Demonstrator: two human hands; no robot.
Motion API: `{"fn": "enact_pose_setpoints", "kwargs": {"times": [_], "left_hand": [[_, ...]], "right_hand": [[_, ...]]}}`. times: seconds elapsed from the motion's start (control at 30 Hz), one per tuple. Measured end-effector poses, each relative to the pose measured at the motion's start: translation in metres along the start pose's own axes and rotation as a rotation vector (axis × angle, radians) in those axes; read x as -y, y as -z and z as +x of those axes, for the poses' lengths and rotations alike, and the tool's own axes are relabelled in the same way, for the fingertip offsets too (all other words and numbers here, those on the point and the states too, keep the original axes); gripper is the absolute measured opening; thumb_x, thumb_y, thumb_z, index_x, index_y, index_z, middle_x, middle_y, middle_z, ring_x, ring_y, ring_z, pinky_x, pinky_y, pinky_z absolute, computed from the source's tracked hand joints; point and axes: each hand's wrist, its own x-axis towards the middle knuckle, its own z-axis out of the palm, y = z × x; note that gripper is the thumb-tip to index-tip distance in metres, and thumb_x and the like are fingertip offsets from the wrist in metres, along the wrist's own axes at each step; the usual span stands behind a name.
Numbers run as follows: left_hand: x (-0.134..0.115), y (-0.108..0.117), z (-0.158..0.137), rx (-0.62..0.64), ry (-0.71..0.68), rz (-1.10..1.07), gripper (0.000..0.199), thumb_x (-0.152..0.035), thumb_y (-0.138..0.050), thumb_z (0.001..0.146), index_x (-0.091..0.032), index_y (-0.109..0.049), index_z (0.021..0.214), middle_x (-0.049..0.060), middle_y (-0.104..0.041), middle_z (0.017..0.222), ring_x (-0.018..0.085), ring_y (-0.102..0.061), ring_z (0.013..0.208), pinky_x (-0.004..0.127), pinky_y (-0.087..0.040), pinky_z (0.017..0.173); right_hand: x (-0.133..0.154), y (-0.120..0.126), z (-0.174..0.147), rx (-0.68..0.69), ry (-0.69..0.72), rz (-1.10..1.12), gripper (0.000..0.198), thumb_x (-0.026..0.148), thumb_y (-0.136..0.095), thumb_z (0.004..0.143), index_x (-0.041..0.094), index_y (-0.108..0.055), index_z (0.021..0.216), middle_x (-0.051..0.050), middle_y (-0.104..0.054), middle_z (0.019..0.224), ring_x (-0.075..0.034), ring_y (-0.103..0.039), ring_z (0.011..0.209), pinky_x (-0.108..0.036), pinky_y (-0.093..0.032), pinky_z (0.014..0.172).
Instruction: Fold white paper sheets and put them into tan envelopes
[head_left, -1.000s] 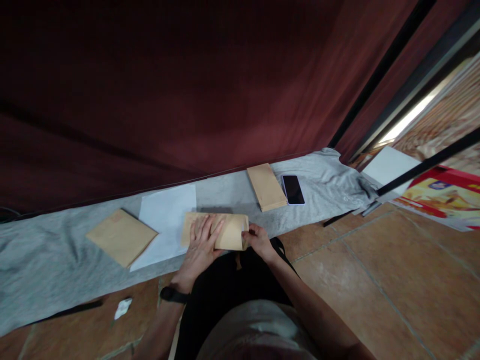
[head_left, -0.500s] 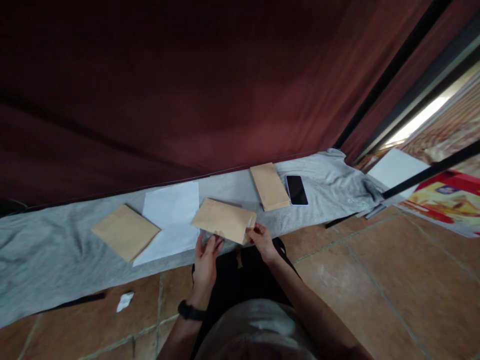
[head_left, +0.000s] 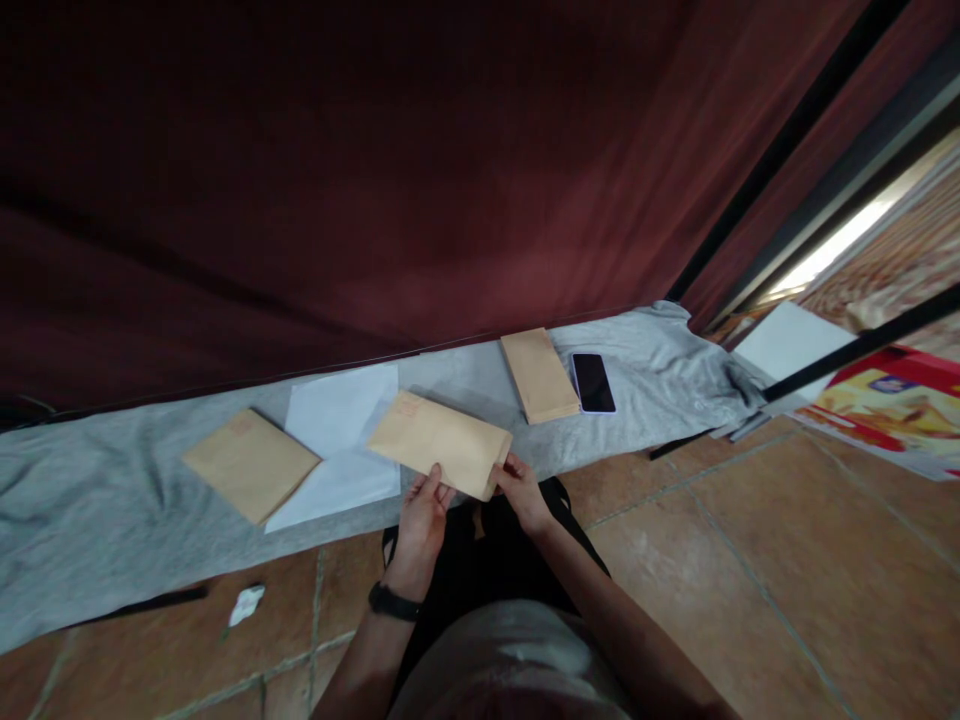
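Observation:
A tan paper envelope (head_left: 442, 440) is held over the near edge of the cloth-covered surface, tilted down to the right. My left hand (head_left: 425, 515) grips its lower edge, thumb on top and fingers underneath. At the right end, my right hand (head_left: 520, 490) pinches the envelope near its opening; the fingertips are partly hidden. Left of it, a creased white sheet of paper (head_left: 337, 490) lies flat, partly under a pile of tan envelopes (head_left: 251, 465). Another stack of envelopes (head_left: 538, 375) rests to the right, beside a dark-screened phone (head_left: 593, 383).
The long narrow surface has a grey cloth (head_left: 112, 500) over it, with a dark red curtain (head_left: 375, 200) behind. A red printed box (head_left: 892, 405) and a white board (head_left: 791, 345) stand at the right. White scrap (head_left: 246, 604) lies on the tiled floor (head_left: 697, 570).
My left hand has risen to the envelope and closed on its lower edge. The envelope has shifted slightly left, and its right end now looks flatter, with less of the opening showing.

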Motion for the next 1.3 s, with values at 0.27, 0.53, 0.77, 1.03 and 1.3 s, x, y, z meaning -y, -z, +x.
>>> {"fn": "enact_pose_setpoints", "kwargs": {"times": [0.27, 0.53, 0.77, 1.03, 1.3], "left_hand": [[-0.027, -0.01, -0.027, 0.156, -0.299, 0.263, 0.037, -0.038, -0.086, 0.071, -0.021, -0.072, 0.101, 0.004, -0.075, 0.105, 0.017, -0.07, 0.097, 0.026, -0.054, 0.083], [-0.037, -0.022, -0.027, 0.165, -0.345, 0.192, 0.041, -0.032, -0.086, 0.07, -0.026, -0.07, 0.107, 0.001, -0.073, 0.112, 0.016, -0.068, 0.1, 0.025, -0.051, 0.086], [-0.029, -0.021, -0.006, 0.102, -0.279, 0.107, 0.033, -0.027, -0.085, 0.069, -0.024, -0.071, 0.098, -0.001, -0.075, 0.107, 0.013, -0.069, 0.093, 0.022, -0.051, 0.079], [-0.032, -0.014, 0.003, 0.013, -0.174, 0.013, 0.027, -0.017, -0.084, 0.065, -0.024, -0.068, 0.086, -0.004, -0.076, 0.097, 0.011, -0.071, 0.085, 0.023, -0.053, 0.078], [-0.033, -0.004, 0.031, -0.089, -0.103, 0.034, 0.004, -0.023, -0.064, 0.09, -0.023, -0.068, 0.091, 0.001, -0.076, 0.098, 0.015, -0.072, 0.088, 0.024, -0.056, 0.073]], "right_hand": [[0.011, -0.012, -0.007, 0.166, -0.068, 0.239, 0.039, 0.048, -0.084, 0.065, 0.022, -0.072, 0.091, -0.002, -0.077, 0.091, -0.021, -0.071, 0.086, -0.032, -0.057, 0.073], [0.008, -0.025, -0.008, 0.206, -0.126, 0.255, 0.037, 0.043, -0.084, 0.065, 0.021, -0.072, 0.092, -0.004, -0.078, 0.093, -0.027, -0.072, 0.098, -0.038, -0.058, 0.081], [0.009, -0.024, -0.008, 0.177, -0.108, 0.219, 0.034, 0.04, -0.083, 0.063, 0.019, -0.073, 0.088, -0.003, -0.077, 0.083, -0.026, -0.073, 0.093, -0.037, -0.058, 0.081], [0.001, -0.026, -0.001, 0.104, -0.062, 0.114, 0.031, 0.046, -0.081, 0.063, 0.02, -0.072, 0.078, -0.001, -0.075, 0.075, -0.023, -0.072, 0.079, -0.037, -0.057, 0.077], [-0.005, -0.022, 0.0, 0.114, -0.017, -0.007, 0.022, 0.038, -0.074, 0.066, 0.019, -0.073, 0.077, 0.001, -0.074, 0.076, -0.019, -0.068, 0.071, -0.031, -0.054, 0.07]]}}
